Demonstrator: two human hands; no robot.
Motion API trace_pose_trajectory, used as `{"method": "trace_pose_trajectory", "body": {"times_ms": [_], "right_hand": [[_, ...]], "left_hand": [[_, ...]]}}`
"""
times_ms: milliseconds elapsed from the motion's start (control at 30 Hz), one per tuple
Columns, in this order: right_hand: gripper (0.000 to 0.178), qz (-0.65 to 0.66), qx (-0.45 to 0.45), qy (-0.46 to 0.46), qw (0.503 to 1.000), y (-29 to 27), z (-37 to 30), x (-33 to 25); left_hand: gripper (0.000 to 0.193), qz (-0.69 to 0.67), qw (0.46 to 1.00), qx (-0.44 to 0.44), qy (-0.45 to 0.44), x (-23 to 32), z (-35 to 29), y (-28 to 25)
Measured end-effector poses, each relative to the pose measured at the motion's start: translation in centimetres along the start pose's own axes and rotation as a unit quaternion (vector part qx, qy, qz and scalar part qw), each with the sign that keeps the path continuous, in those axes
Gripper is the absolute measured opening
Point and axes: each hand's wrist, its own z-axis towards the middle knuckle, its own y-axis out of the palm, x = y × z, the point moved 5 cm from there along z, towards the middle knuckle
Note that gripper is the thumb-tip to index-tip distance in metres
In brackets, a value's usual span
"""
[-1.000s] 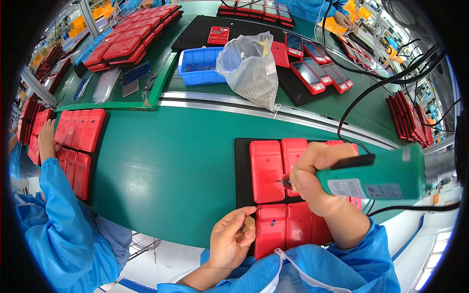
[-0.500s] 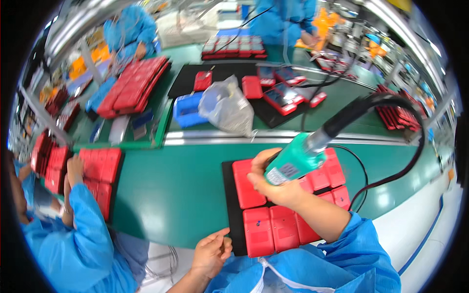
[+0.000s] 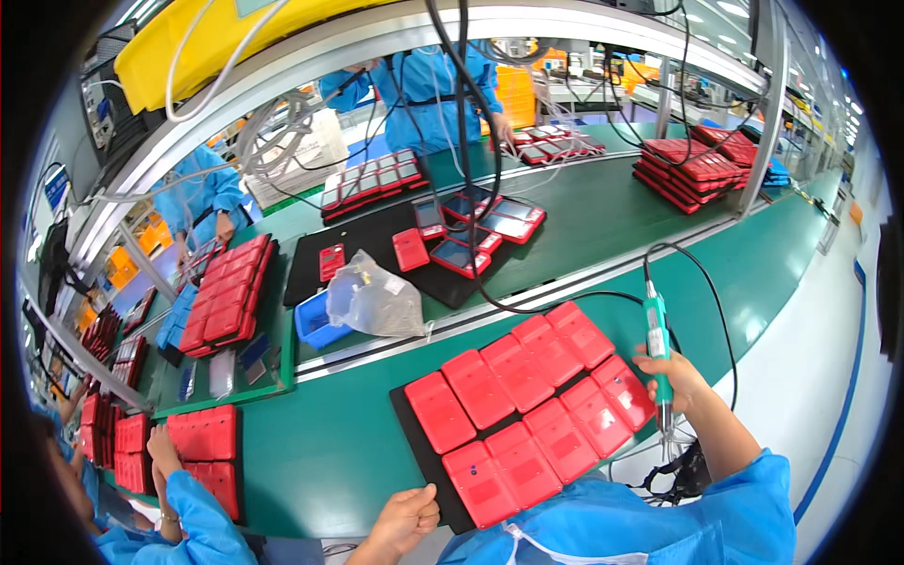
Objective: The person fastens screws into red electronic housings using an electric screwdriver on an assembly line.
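Observation:
My right hand [image 3: 680, 379] is closed around a slim green electric screwdriver [image 3: 658, 341], its metal tip pointing down past the right end of the red cases. A cable curves from its top end. Several red plastic cases [image 3: 513, 372] lie in two rows on a black board [image 3: 426, 450]. Small dark spots show on the nearest left case [image 3: 474, 471]. My left hand [image 3: 407, 518] has its fingers curled at the board's near left corner, thumb against the edge; the fingertips are partly hidden.
Across a metal rail stand a blue bin [image 3: 318, 322], a clear plastic bag [image 3: 377, 299] and red devices with screens [image 3: 508, 219]. Stacked red cases [image 3: 692, 169] sit at far right. A co-worker's hand [image 3: 164, 450] touches red cases at left. Cables hang overhead [image 3: 463, 104].
The screwdriver and my right hand have moved from above the cases to their right side. My left fingers have closed at the board's corner. The whole view has shifted, and the board appears turned.

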Motion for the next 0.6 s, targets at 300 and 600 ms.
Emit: {"method": "trace_pose_trajectory", "body": {"times_ms": [300,600], "right_hand": [[0.037,0.001,-0.13,0.099,0.987,5.8,-2.2,2.6],[0.024,0.052,-0.399,0.227,0.887,22.3,-3.0,12.1]], "left_hand": [[0.032,0.061,0.987,0.116,0.097,0.5,-3.8,-5.7],[0.021,0.092,0.828,0.473,0.287,4.5,-14.5,-21.3]]}}
